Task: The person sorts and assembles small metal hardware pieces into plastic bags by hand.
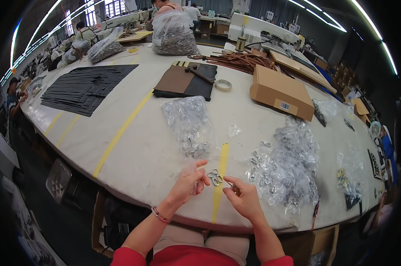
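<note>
Near the table's front edge, my left hand [189,182] is partly curled around a small clear plastic bag [194,188], its index finger pointing forward. My right hand [244,198] pinches thumb and forefinger together on a small metallic bit too small to name. Between the two hands, several silver snap hooks [215,177] lie on the table beside a yellow tape strip [221,190]. Just beyond my left hand, an open clear bag [187,117] spills more metal hooks [195,148]. A larger heap of bagged hooks [291,164] is to the right, with loose ones along its left side.
Behind are black strips [87,86], a brown and black leather stack [176,82] with a hammer [199,73], a tape roll [223,85], a cardboard box [280,92] and brown straps [240,60]. A full bag [174,35] stands at the far edge. Other people work beyond.
</note>
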### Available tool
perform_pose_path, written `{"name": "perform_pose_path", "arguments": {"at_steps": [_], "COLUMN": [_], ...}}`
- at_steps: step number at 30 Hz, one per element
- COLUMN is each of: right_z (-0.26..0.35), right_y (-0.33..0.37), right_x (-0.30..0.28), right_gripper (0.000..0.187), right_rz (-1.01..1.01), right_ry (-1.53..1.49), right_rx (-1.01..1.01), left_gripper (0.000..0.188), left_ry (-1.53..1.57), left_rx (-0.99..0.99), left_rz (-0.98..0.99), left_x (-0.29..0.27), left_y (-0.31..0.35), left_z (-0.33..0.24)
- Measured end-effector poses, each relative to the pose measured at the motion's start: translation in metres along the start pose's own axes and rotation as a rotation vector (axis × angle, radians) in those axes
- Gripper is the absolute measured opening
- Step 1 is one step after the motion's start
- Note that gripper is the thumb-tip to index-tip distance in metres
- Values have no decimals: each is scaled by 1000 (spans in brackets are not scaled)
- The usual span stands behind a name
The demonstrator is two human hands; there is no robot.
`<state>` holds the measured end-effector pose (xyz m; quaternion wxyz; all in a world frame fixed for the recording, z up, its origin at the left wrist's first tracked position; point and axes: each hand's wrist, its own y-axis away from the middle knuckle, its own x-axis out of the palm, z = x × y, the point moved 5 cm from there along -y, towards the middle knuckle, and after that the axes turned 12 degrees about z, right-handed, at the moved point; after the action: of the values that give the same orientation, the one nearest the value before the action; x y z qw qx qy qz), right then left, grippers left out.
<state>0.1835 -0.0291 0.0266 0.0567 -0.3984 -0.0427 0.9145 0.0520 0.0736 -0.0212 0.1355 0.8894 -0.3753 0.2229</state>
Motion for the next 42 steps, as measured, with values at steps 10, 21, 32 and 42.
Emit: {"name": "perform_pose_path", "arguments": {"at_steps": [10, 21, 32, 42], "right_z": [-1, -4, -7, -47], "right_y": [-28, -30, -23, -12], "right_x": [27, 5, 8, 16], "right_gripper": [15, 16, 14, 21], "right_rz": [400, 426, 396, 403], "right_ry": [-878, -908, -506, 218], "right_rx": [133, 173, 28, 133], "left_gripper": [27, 28, 16, 19], "left_ry": [-123, -249, -251, 147], "left_rx": [-384, -105, -201, -55], "left_rz": [501, 167, 315, -53], "left_x": [38, 14, 14, -14], "left_y": [31, 28, 27, 30], "left_z": [28, -9, 17, 13]}}
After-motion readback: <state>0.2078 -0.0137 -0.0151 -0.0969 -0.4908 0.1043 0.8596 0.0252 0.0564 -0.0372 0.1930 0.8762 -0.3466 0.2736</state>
